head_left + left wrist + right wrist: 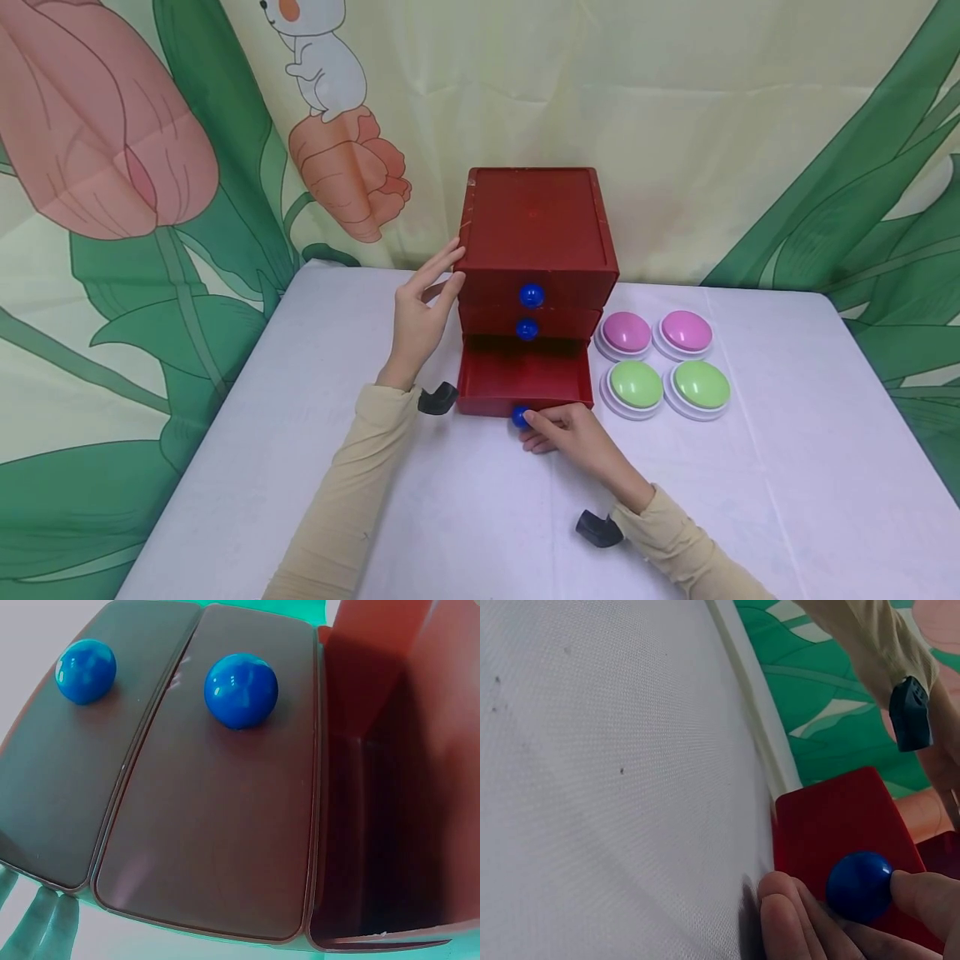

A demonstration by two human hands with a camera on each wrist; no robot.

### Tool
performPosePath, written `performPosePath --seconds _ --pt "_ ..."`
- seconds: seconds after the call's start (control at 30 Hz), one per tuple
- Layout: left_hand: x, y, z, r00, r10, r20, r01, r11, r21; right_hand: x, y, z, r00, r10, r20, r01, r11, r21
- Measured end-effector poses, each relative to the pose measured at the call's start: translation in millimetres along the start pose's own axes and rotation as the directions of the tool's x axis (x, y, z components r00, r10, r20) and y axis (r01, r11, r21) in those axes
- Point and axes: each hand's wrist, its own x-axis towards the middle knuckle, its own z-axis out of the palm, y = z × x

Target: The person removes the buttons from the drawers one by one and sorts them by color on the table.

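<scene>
A dark red cabinet with three stacked drawers stands on the table. Its bottom drawer is pulled out, and the part of its inside that shows holds nothing. My right hand pinches the round blue knob of that drawer between thumb and fingers. Against the cabinet's left side, near the top front corner, rests my left hand with fingers extended. In the left wrist view, the two upper drawer fronts appear closed, each with a blue knob; left fingertips show at the lower left corner.
Right of the cabinet stand two pink push buttons and two green push buttons on white bases. A white cloth covers the table. Behind it hangs a printed curtain close to the cabinet's back.
</scene>
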Motion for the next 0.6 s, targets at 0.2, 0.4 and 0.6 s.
performPosePath --seconds 0.2,0.4,0.6 --pt "0.2 0.8 -0.3 1.0 -0.001 -0.001 0.001 1.0 0.001 0.2 0.8 0.4 1.0 -0.001 -0.005 0.001 1.0 0.007" --pt "0.1 1.8 -0.2 1.0 0.0 -0.002 0.0 1.0 -0.002 0.2 1.9 0.9 1.0 0.003 -0.019 -0.003 1.0 0.003" --pt "0.3 0.6 0.0 1.0 0.001 -0.004 -0.001 1.0 0.002 2.4 4.2 0.1 1.0 0.001 -0.021 0.0 1.0 0.031"
